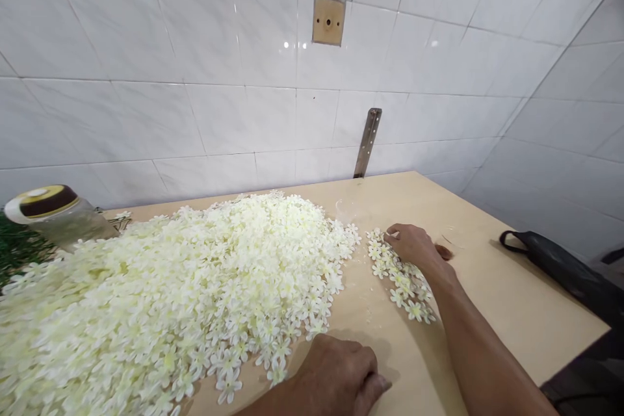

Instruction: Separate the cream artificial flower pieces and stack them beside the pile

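A large heap of small white artificial flowers with yellow-green centres covers the left and middle of the table. My right hand reaches to a smaller group of the same flowers lying apart, right of the heap. Its fingers are closed at the far end of that group, on the flowers there. Low in the view, my left hand is beside the heap's near right edge. Its fingers are curled in with the thumb against them, and whatever they hold, if anything, is hidden.
A jar with a yellow and brown lid leans at the left, next to green foliage. A black bag with a loop lies at the table's right edge. A metal bracket stands against the tiled wall. A small brown item lies beyond my right wrist.
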`<state>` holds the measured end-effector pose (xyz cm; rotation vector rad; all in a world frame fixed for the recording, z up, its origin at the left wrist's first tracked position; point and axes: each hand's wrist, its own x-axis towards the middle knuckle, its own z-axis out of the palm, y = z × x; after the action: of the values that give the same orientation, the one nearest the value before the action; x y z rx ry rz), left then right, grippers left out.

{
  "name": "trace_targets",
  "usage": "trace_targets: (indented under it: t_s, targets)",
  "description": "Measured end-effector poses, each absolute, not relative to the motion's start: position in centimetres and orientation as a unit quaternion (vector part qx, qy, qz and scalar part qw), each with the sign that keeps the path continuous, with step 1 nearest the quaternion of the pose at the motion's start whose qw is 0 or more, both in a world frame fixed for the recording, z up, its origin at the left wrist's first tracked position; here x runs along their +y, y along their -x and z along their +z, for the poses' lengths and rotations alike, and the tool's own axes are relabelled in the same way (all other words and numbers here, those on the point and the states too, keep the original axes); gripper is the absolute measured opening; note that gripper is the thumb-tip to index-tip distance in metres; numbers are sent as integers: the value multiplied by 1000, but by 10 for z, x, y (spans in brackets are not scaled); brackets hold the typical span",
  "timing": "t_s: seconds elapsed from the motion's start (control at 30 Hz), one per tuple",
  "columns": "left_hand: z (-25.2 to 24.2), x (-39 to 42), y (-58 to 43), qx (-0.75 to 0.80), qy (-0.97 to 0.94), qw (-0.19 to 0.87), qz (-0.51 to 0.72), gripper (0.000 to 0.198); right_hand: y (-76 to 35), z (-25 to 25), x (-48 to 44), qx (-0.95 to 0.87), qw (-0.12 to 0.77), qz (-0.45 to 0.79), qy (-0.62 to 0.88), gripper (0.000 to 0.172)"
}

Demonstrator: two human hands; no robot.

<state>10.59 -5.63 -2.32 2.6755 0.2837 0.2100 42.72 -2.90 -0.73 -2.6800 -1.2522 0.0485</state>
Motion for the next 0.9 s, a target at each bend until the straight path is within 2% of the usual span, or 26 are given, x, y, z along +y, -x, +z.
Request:
trace_targets:
  t_s: [0.2,0.9]
  targets:
    - [-22,-56,-107,102,-966,224,75,22,-424,-2,-30,-413,98,7,905,26]
    - [-17,-56,-104,108,-965,234,58,23,-410,2,-30,-429,112,-19,896,36]
